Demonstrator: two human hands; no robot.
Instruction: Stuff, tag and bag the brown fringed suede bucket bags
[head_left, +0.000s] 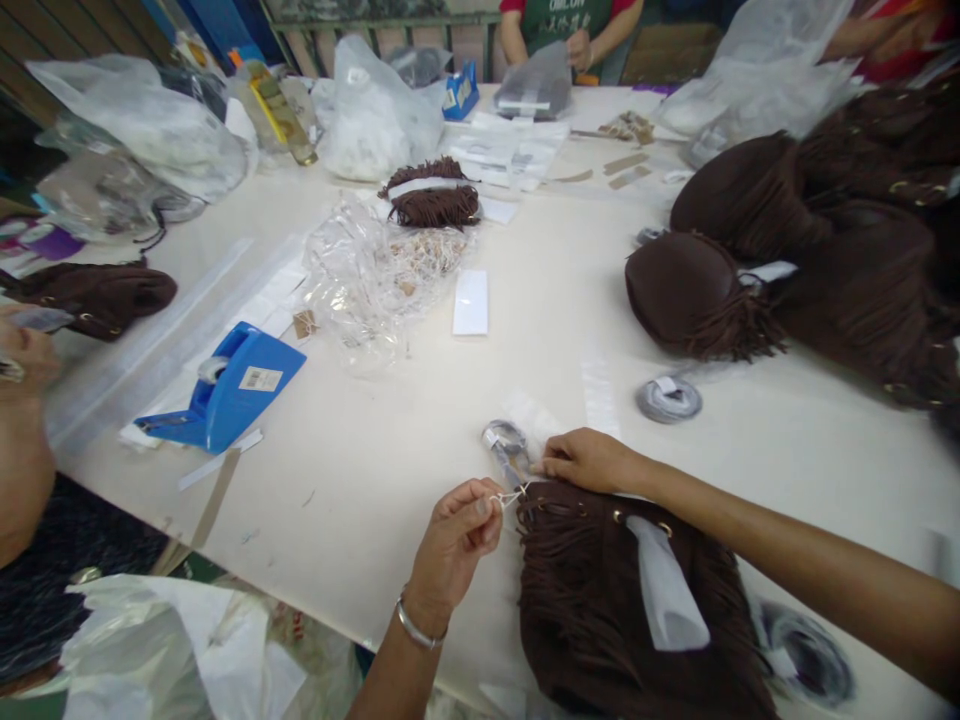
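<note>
Left hand: fingers pinched white string. Right hand touched fringed bag near desk front edge; finger grip indiscernible. Open room separated bag from tape dispenser.

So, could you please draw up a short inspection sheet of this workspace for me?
Surface: white table, much of it strewn with things.
Job's things: brown fringed bag near the front edge; white string at its top corner.
Clutter: blue tape dispenser, crumpled clear plastic, white card, wrapped grey coil; more brown bags heaped at the right.
Hands: left hand pinches the string; right hand is at the bag's top edge, its grip unclear.
Cables: nothing seen for certain; the coil's contents cannot be told.
Surroundings: co-worker in a green apron across the table; another person's hand at the left.
</note>
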